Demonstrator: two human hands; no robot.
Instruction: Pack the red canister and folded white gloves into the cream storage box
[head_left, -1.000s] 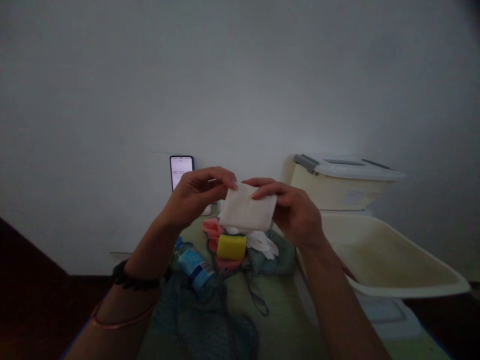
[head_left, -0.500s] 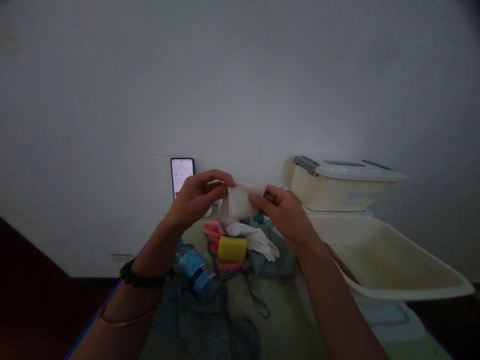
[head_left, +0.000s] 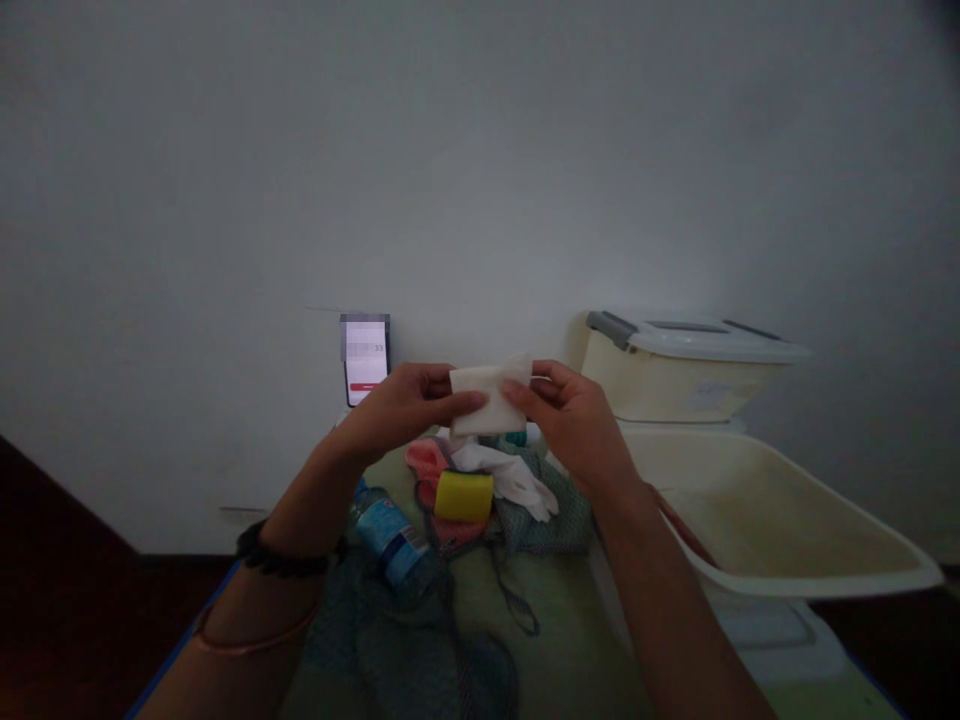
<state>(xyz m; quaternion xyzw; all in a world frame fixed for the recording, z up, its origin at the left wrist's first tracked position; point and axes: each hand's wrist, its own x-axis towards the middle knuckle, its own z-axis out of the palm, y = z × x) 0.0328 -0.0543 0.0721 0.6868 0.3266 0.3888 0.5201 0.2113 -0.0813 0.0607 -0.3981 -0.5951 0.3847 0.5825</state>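
Both hands hold a small folded white cloth (head_left: 487, 396) up in front of me, above the table. My left hand (head_left: 405, 408) pinches its left side with thumb and fingers. My right hand (head_left: 574, 420) grips its right side, fingers closed on the edge. Below the cloth lie a yellow sponge (head_left: 464, 495), a white glove (head_left: 510, 475) and a pink cloth (head_left: 424, 461) on a pile of teal fabric (head_left: 551, 515). A plastic water bottle (head_left: 390, 538) lies on its side near my left forearm.
A phone (head_left: 365, 358) leans upright against the white wall behind the hands. A cream plastic tub (head_left: 780, 515) sits to the right, with a lidded cream box (head_left: 682, 368) behind it. More teal fabric (head_left: 405, 640) covers the near table.
The cloth was a wider square a second ago; it is now folded smaller. Both hands have come closer together and dropped slightly.
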